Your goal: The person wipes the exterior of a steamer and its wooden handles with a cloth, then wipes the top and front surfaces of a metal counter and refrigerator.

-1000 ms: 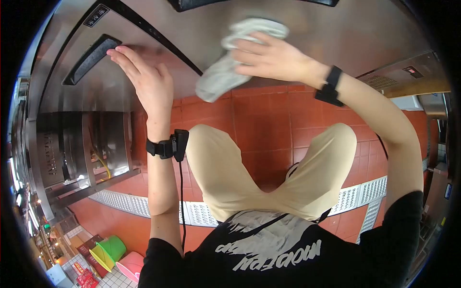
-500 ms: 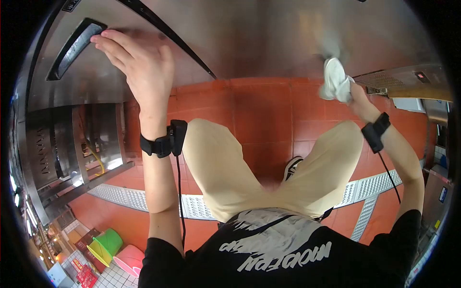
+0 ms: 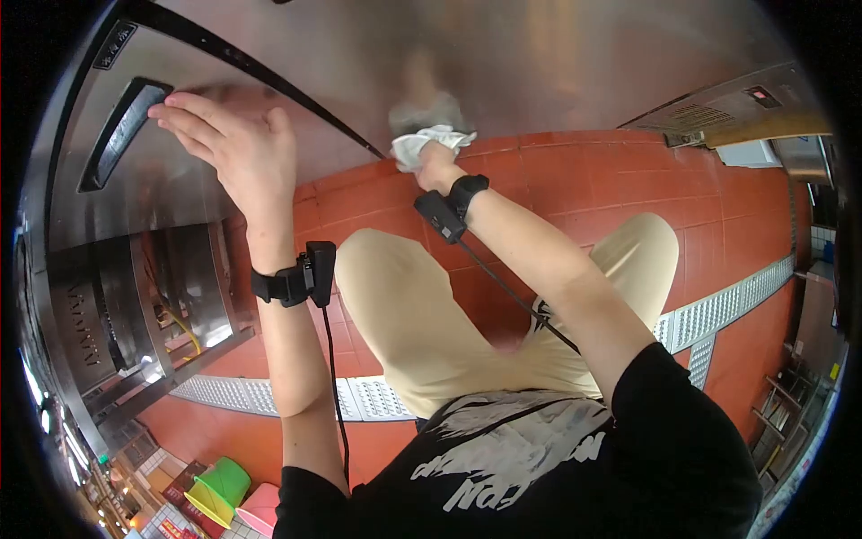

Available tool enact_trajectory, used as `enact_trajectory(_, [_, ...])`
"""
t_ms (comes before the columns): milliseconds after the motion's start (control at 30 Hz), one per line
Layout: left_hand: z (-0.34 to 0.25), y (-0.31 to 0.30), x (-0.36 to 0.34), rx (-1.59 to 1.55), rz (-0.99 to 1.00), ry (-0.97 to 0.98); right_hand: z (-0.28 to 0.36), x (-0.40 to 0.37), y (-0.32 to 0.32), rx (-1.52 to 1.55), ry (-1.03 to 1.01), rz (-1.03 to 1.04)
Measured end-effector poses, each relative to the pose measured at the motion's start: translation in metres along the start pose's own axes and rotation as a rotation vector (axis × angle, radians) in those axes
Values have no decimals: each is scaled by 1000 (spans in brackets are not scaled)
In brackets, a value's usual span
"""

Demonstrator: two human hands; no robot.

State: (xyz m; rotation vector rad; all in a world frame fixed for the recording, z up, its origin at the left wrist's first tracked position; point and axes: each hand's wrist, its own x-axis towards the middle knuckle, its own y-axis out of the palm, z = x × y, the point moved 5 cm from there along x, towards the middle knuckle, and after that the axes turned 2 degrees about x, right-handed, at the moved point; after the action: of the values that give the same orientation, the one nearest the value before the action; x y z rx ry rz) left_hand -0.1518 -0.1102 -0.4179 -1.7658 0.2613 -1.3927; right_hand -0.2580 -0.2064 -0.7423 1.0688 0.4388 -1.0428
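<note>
My left hand (image 3: 235, 148) rests with fingers stretched out on a stainless steel door, its fingertips at the edge of the recessed handle (image 3: 126, 130). In my right hand (image 3: 437, 165) is a crumpled white cloth (image 3: 422, 144), held against the lower part of the steel panel (image 3: 548, 72), close to the floor. The cloth hides most of the fingers. A blurred reflection of cloth and arm shows in the metal just above. Between the door and the panel runs a dark seam (image 3: 296, 101).
Red floor tiles (image 3: 575, 175) lie below the panel, crossed by a metal drain grate (image 3: 732, 296). A steel rack (image 3: 153, 305) stands at left. Green (image 3: 220, 485) and pink (image 3: 260, 508) buckets sit at lower left. A vented lower panel (image 3: 709, 112) is at right.
My right hand has swept the cloth leftward along the bottom of the steel panel, from the right side to near the seam. My left hand stays by the handle; the view has shifted slightly.
</note>
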Motion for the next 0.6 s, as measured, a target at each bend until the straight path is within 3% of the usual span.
enact_trajectory(67, [-2, 4, 1, -26, -54, -53, -3, -8, 12, 333, 13, 86])
enact_trajectory(133, [-7, 3, 5, -46, -73, -80, -2, -11, 28, 374, 15, 258])
enact_trajectory(233, [-3, 4, 3, -52, -69, -84, 4, -16, 25, 620, -36, 74])
enact_trajectory(300, [-4, 1, 1, -58, -56, -54, 5, 10, 10, 757, -119, 361])
enact_trajectory(333, [-4, -4, -1, -59, -58, -57, 6, 15, -1, 703, -116, 258])
enact_trajectory(400, [-4, -10, -2, -129, -5, -23, 22, 29, -36, 948, -38, 609])
enact_trajectory(467, [-2, -15, -4, -178, -10, 2, 46, 37, -88, 592, 35, 489])
enact_trajectory(533, [2, -20, -6, -225, -11, 27, 78, 19, -152, 70, -248, 251])
enact_trajectory(567, [5, -21, -5, -258, 0, 26, 86, 57, -191, 529, -150, 133])
enact_trajectory(600, [3, -18, -4, -289, 16, 26, 101, 65, -235, 364, -310, 86])
